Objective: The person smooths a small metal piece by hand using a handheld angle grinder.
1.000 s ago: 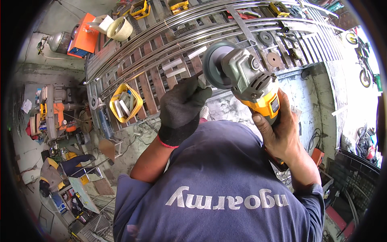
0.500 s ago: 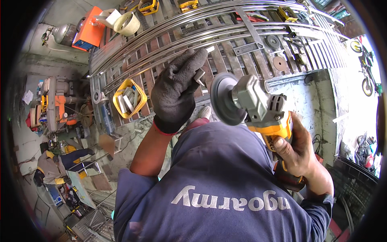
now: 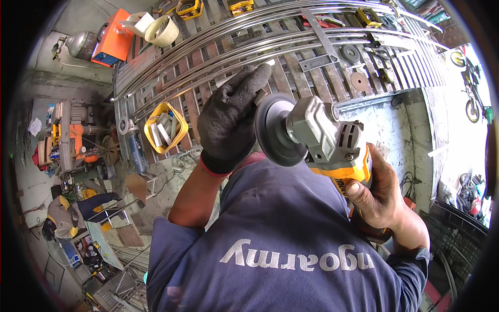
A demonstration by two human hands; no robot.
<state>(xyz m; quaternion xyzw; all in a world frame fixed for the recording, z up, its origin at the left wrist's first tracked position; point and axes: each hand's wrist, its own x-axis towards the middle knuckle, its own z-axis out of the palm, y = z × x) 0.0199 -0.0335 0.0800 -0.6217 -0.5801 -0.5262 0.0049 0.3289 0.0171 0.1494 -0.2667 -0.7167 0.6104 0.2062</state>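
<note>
My left hand (image 3: 227, 119), in a dark work glove, pinches a small metal piece (image 3: 261, 96) at its fingertips. Most of that piece is hidden by the glove and the disc. My bare right hand (image 3: 378, 197) is wrapped round the yellow and grey body of an angle grinder (image 3: 325, 132). The grinder's dark round disc (image 3: 271, 136) meets or nearly meets the piece; whether they touch I cannot tell. To the left of the glove, a yellow plastic tub (image 3: 183, 134) holds several small metal pieces.
A slatted metal bench (image 3: 291, 78) carries long shiny rods (image 3: 228, 31), a loose brown disc (image 3: 358, 81) and a white bucket (image 3: 162, 32). An orange box (image 3: 115, 39) stands at its far left. Another person (image 3: 65, 216) crouches at the lower left. An orange machine (image 3: 77, 138) is at left.
The grinder has moved left and its disc has come up against or close to the metal piece in my gloved hand. My left hand has stayed nearly in place.
</note>
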